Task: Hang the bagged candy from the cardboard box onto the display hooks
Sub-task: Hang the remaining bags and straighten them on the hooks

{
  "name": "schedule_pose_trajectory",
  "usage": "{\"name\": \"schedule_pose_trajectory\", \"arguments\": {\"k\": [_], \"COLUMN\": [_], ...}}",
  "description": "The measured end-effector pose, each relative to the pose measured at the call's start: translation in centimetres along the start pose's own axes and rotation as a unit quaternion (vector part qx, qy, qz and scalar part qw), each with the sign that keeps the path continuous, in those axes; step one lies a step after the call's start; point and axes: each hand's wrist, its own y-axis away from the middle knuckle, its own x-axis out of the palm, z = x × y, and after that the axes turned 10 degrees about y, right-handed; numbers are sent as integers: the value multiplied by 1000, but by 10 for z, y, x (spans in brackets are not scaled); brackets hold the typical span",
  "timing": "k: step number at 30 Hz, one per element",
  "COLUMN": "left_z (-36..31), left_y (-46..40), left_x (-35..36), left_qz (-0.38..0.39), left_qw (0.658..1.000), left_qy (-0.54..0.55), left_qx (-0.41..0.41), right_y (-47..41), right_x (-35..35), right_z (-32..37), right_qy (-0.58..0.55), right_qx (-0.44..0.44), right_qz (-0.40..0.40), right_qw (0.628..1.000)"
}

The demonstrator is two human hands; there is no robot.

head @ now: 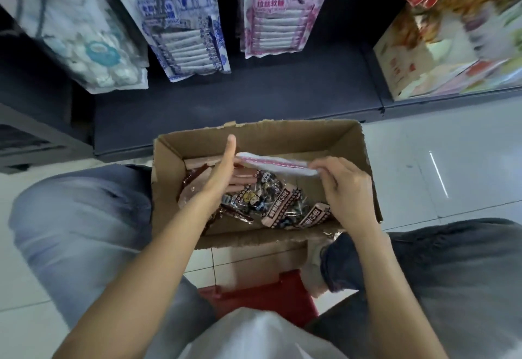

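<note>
While the right hand (346,186) pinched the white top edge of a candy bag (275,164) over the cardboard box (370,166), the left hand (223,170) lay flat against it, fingers extended.

Matt cardboard box (350,144), glossy plastic bag (271,200)

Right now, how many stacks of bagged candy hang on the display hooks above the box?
3: white-and-teal bags on the left, blue-patterned white bags in the middle, pink-patterned white bags on the right. Others may hang outside the frame.
</note>
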Motion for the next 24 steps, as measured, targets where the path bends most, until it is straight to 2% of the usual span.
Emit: {"name": "schedule_pose_trajectory", "arguments": {"k": [3, 5, 7, 9, 11, 12, 13, 16, 19, 22, 24], "left_z": [-5, -5, -2, 0, 0, -3, -6, -21, -31, -36, -38], "left_y": [8, 14, 21, 28, 33, 37, 43, 54, 54, 48, 42], "left_x": [-14, -22, -27, -30, -35, -37, -38, -34, -30, -36, -37], "left_qz": [50, 74, 65, 50, 56, 74, 101, 174, 183, 156, 131], "left_qw": [995, 991, 994, 997, 996, 994, 991, 972, 956, 957, 954], "left_qy": [76, 88, 73, 62, 57, 48, 38, -22, -72, -68, -96], "left_qx": [-40, -62, -57, -16, 39, 62, 85, 158, 218, 235, 253], "right_y": [5, 8, 13, 17, 19, 18, 16, -1, -24, -39, -47], "right_x": [-8, -9, -7, -10, -18, -21, -23, -20, -11, -6, -6], "right_z": [10, 13, 9, 2, -5, -7, -9, -11, -11, -16, -13], "right_qy": [13, 9, -7, -68, -162, -205, -244, -312, -357, -388, -390], "right_qx": [-115, -167, -188, -150, -49, 10, 69, 245, 371, 395, 367], "right_qz": [-17, -15, 29, 145, 272, 301, 292, 176, 93, 49, 41], "right_qw": [993, 986, 982, 976, 947, 931, 922, 901, 853, 831, 843]}}
